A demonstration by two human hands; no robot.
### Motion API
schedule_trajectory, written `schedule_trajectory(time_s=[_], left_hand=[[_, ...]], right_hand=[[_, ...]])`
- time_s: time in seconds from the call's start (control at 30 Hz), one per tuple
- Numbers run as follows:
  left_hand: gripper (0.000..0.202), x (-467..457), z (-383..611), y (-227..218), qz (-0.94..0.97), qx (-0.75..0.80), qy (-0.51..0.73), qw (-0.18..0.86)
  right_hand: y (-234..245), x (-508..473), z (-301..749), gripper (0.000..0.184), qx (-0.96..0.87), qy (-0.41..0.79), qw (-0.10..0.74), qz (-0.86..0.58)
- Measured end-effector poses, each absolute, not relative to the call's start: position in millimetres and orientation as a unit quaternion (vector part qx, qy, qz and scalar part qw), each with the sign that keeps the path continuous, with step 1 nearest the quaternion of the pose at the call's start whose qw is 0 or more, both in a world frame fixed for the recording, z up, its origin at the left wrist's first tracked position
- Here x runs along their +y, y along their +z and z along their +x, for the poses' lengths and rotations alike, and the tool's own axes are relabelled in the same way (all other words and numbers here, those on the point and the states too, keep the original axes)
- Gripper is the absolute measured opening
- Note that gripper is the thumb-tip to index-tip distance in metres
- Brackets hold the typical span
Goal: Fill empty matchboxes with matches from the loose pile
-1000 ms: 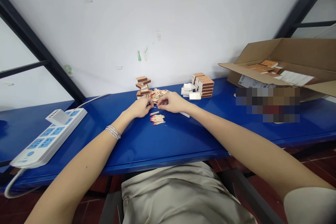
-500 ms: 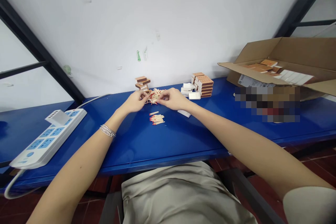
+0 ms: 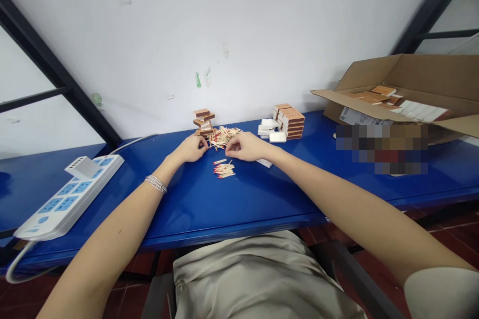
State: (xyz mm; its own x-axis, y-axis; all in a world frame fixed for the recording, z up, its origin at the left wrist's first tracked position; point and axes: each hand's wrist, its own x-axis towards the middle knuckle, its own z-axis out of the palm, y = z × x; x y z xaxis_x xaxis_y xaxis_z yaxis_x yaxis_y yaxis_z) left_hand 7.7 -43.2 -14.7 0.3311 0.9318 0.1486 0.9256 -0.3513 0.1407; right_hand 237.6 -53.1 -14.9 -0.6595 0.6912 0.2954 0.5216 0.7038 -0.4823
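Note:
Red-tipped wooden matches lie in a loose pile [image 3: 224, 135] on the blue table. My left hand [image 3: 192, 148] rests at the pile's left edge, its fingers curled together; whether a match is between them is too small to see. To the right of the pile, my right hand [image 3: 247, 147] is closed in a pinch, fingertips pointing down just above a smaller group of matches [image 3: 224, 169]. One match in that group tilts up toward these fingertips, but contact cannot be made out. Under my right wrist a white matchbox tray [image 3: 265, 163] is partly hidden.
Matchboxes [image 3: 204, 120] are stacked unevenly behind my left hand. White trays [image 3: 277, 136] lie beside a neat matchbox stack [image 3: 294, 123]. An open carton [image 3: 430, 75] with more boxes stands at right, behind a blurred patch. A power strip [image 3: 71, 199] lies at left.
My right hand has come from the pile toward me, down to the smaller group, where a tilted match now shows. My left hand has drawn back slightly left and nearer, uncovering more of the pile.

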Motion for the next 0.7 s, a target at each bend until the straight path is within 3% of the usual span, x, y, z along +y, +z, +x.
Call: schedule_trajectory(time_s=[0.27,0.4,0.47,0.6,0.7], left_hand=[[0.025,-61.1,5.2,7.7,0.738,0.669,-0.016,-0.082],[0.025,-65.0,9.1,12.8,0.743,0.661,0.013,-0.102],[0.021,-65.3,13.1,12.2,0.778,0.625,0.052,-0.042],[0.02,-69.4,24.6,8.8,0.834,0.516,0.087,0.176],[0.021,-72.5,30.3,5.6,0.841,0.489,0.072,0.222]], right_hand=[[-17.7,-49.5,237.9,0.014,-0.876,0.165,0.258,-0.374],[-17.5,-49.6,237.4,0.015,-0.862,0.161,0.262,-0.403],[-17.5,-48.8,237.0,0.015,-0.85,0.156,0.274,-0.422],[-17.8,-46.3,237.2,0.015,-0.824,0.15,0.303,-0.454],[-17.8,-46.0,237.6,0.014,-0.821,0.153,0.302,-0.46]])
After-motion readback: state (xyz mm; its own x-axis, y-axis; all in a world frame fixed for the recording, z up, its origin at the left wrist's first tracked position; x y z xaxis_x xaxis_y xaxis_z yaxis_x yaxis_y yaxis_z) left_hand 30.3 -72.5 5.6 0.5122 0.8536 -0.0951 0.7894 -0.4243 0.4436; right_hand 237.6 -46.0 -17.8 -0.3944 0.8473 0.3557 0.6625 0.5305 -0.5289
